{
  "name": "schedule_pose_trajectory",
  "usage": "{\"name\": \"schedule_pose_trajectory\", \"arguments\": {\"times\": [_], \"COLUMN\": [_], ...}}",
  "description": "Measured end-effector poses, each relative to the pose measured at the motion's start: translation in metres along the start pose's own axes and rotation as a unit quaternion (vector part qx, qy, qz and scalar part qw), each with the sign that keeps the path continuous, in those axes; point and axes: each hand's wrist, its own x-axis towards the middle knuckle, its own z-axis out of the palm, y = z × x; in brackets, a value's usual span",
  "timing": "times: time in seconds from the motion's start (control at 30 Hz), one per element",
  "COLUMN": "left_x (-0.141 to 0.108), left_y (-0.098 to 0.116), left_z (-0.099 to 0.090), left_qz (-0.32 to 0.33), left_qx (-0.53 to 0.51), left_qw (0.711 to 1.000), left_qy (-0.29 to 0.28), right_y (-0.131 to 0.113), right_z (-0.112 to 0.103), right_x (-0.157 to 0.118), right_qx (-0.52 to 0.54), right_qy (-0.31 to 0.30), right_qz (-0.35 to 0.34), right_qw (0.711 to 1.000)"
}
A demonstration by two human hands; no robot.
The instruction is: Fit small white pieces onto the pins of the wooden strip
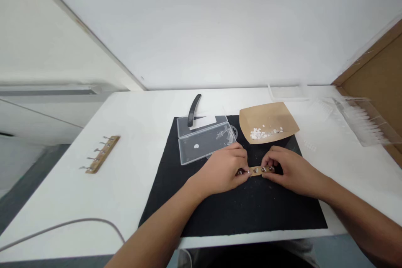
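Observation:
Over the black mat (251, 213), a small wooden strip (255, 171) with several metal clips lies between my two hands. My left hand (228, 169) is closed in a pinch at the strip's left end, covering that part. My right hand (284, 169) pinches near its right end, thumb below and fingers above. Whether a smaller piece is also between my fingertips cannot be made out. Just beyond my hands lie an open clear plastic case (194, 153), holding clear slips and one white bit, and a brown paper tray (270, 117) with small white pieces (258, 134).
A black curved nail file (194, 110) lies across the case's lid. Another wooden strip (103, 155) with upright metal clips stands at the left. At the right are clear plastic trays (361, 121) with nail tips. A grey cable (78, 220) crosses the front left of the white table (132, 142).

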Motion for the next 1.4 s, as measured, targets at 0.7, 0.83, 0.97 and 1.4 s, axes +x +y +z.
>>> {"name": "schedule_pose_trajectory", "arguments": {"times": [0.7,0.83,0.97,1.4], "left_x": [-0.002,-0.003,-0.005,-0.017], "left_y": [0.000,-0.002,-0.002,-0.014], "left_z": [-0.007,-0.015,-0.025,-0.057], "left_qz": [-0.035,-0.044,-0.053,-0.114], "left_qx": [0.048,0.096,0.085,0.167], "left_qw": [0.997,0.992,0.991,0.979], "left_qy": [-0.052,-0.073,-0.088,0.013], "right_y": [0.000,0.000,-0.001,0.003], "right_z": [0.000,0.000,0.000,-0.001], "right_x": [-0.002,-0.002,-0.001,-0.001], "right_qx": [-0.002,-0.003,-0.002,0.002], "right_qy": [-0.001,-0.003,-0.002,-0.004], "right_qz": [0.002,0.004,0.007,0.002], "right_qw": [1.000,1.000,1.000,1.000]}}
